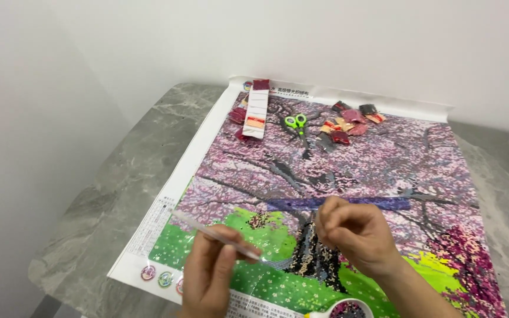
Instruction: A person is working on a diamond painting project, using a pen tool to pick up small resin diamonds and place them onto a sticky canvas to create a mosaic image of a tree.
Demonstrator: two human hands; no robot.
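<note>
A large diamond-painting canvas (360, 165) with pink blossom trees and a green lawn lies flat on a grey marble table (119, 194). My left hand (210, 274) holds a white pen-like applicator (213, 234) that slants up to the left over the green lawn. My right hand (354, 232) hovers over the dark tree trunk with fingers pinched together; whether it grips anything I cannot tell. A purple ruler (340, 204) lies across the canvas just behind my right hand. A white tray (349, 307) of dark beads sits at the bottom edge.
Green-handled scissors (297, 126) lie near the canvas's far edge. Several small red and pink bead packets (349, 122) are scattered beside them. A white strip with packets (255, 112) lies at the far left corner. White walls close the table's back and left.
</note>
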